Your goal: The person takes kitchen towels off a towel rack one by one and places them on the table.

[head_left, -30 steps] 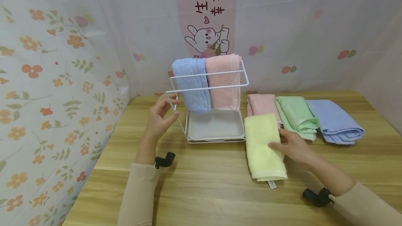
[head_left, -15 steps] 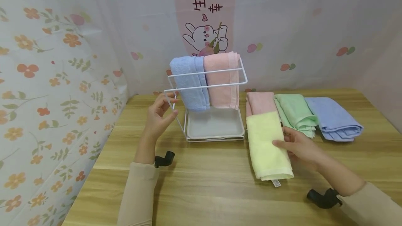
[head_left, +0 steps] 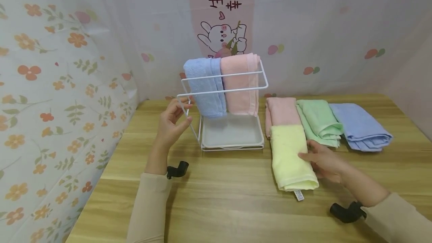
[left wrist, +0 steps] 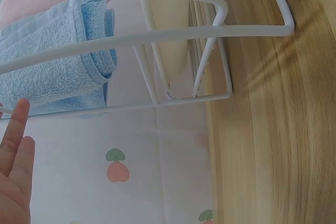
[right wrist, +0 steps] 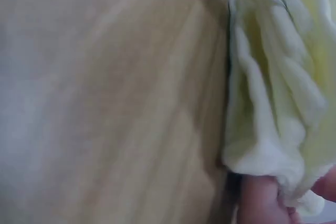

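Note:
A small white wire towel rack [head_left: 222, 92] stands on the table, with a folded blue towel [head_left: 206, 85] and a folded pink towel [head_left: 240, 85] hanging over its rear bar. My left hand [head_left: 172, 125] holds the rack's left side wires, thumb at the front one; in the left wrist view the fingers [left wrist: 16, 140] reach up to a thin wire. By its right edge, my right hand [head_left: 325, 162] pinches a folded yellow towel [head_left: 291, 156], thumb on top and other fingers partly hidden beneath. Its folded layers [right wrist: 273, 87] show at the edge in the right wrist view.
A white tray [head_left: 233, 132] sits in the rack's base. Folded pink [head_left: 283, 111], green [head_left: 318, 119] and blue [head_left: 360, 126] towels lie in a row to the right; the yellow one overlaps the pink. A printed curtain [head_left: 320, 40] hangs behind the wooden table [head_left: 216, 198].
My right hand has shifted the yellow towel slightly to the right, away from the rack, uncovering the tray's right edge. My left hand has stayed at the rack's side.

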`<state>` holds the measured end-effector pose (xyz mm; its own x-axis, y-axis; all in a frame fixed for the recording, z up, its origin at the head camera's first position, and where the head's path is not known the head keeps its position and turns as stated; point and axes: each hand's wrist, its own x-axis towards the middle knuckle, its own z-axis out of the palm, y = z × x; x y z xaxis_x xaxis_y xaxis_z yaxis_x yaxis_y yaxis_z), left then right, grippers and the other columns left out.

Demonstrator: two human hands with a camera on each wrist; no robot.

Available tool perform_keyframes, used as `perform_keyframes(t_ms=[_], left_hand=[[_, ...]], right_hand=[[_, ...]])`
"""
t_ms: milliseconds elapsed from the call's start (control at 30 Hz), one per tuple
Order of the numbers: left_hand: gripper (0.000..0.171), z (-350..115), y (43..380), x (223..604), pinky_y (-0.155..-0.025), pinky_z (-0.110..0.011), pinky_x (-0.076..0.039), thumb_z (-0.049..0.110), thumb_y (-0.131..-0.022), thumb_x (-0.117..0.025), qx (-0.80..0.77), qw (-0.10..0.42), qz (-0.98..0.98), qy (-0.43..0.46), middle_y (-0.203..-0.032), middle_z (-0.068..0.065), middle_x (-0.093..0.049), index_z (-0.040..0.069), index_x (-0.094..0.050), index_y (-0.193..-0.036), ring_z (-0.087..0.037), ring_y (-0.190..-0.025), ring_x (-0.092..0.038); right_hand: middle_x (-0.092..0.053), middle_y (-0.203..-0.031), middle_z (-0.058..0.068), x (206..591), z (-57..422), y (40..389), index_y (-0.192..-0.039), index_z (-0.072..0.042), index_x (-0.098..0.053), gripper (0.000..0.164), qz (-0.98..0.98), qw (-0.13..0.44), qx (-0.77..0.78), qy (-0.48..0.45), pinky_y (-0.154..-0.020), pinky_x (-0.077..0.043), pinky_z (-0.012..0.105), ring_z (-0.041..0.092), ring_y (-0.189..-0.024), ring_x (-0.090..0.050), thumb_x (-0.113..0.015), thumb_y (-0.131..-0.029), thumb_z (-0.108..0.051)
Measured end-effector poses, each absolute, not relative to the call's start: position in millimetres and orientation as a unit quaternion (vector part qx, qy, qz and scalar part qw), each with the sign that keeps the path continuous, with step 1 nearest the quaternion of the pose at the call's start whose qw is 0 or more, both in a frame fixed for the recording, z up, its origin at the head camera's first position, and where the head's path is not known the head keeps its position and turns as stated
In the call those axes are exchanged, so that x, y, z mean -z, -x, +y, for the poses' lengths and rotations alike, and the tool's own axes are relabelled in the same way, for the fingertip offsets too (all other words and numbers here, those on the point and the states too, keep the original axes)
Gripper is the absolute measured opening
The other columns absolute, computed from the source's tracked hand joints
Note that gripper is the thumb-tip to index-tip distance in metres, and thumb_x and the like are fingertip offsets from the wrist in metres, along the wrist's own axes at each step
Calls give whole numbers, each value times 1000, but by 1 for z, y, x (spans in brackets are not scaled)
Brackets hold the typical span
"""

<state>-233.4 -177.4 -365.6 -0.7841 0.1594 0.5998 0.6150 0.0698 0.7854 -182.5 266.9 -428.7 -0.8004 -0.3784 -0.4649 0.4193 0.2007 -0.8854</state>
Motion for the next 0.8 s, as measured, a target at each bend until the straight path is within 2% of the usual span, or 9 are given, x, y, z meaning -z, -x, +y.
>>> perform_keyframes(t_ms=[133, 200, 267, 367, 433, 500, 633, 800], left_hand=[[30, -177, 234, 365, -113, -31, -44, -20, -80, -60, 625, 178, -711, 269, -125, 5, -57, -18, -56, -110, -9, -120, -61], [31, -177, 233, 364, -113, -32, -44, -20, -80, -61, 625, 177, -713, 265, -125, 4, -57, -18, -56, -111, -9, -121, -60], [30, -177, 232, 364, -114, -34, -43, -18, -80, -61, 623, 176, -716, 261, -126, -1, -57, -18, -56, -111, -11, -122, -60], [30, -178, 232, 363, -115, -35, -43, -18, -81, -62, 618, 175, -721, 259, -130, -16, -56, -17, -57, -111, -17, -125, -58], [30, -178, 232, 362, -115, -35, -42, -18, -81, -62, 612, 173, -727, 257, -132, -24, -53, -16, -57, -110, -20, -127, -57], [29, -179, 231, 361, -116, -35, -41, -17, -82, -63, 603, 170, -736, 256, -134, -27, -52, -14, -58, -110, -20, -129, -55], [29, -181, 229, 358, -117, -36, -40, -15, -83, -65, 578, 162, -759, 252, -137, -23, -53, -11, -60, -111, -18, -132, -51], [33, -182, 229, 354, -118, -48, -37, -9, -85, -67, 548, 161, -778, 263, -142, -19, -54, -9, -60, -117, -29, -138, -47]], right_hand=[[-60, -104, 5, 423, 267, 184, -134, 1, -28, 52, 764, 288, 577, -7, -74, -62, 41, 18, -85, -69, -59, -100, -23], [-59, -96, 4, 420, 267, 186, -128, 3, -35, 50, 801, 272, 533, -2, -67, -61, 34, 15, -76, -65, -63, -97, -24], [-57, -87, 3, 418, 268, 187, -122, 5, -40, 49, 836, 257, 485, 9, -62, -58, 30, 13, -69, -61, -67, -95, -26], [-55, -78, 3, 418, 269, 187, -115, 6, -43, 45, 870, 232, 433, 29, -58, -55, 29, 14, -63, -58, -70, -93, -24], [-57, -76, 5, 418, 270, 187, -113, 7, -45, 43, 886, 213, 409, 46, -58, -54, 30, 17, -62, -61, -70, -93, -22], [-60, -76, 6, 417, 271, 187, -113, 8, -47, 41, 899, 194, 389, 56, -59, -54, 31, 19, -62, -64, -69, -93, -21], [-66, -84, 11, 411, 273, 188, -113, 6, -53, 36, 915, 154, 368, 68, -61, -53, 31, 19, -66, -67, -66, -95, -22], [-67, -102, 16, 395, 274, 195, -110, 0, -61, 31, 936, 82, 333, 80, -66, -49, 30, 24, -85, -64, -59, -100, -29]])
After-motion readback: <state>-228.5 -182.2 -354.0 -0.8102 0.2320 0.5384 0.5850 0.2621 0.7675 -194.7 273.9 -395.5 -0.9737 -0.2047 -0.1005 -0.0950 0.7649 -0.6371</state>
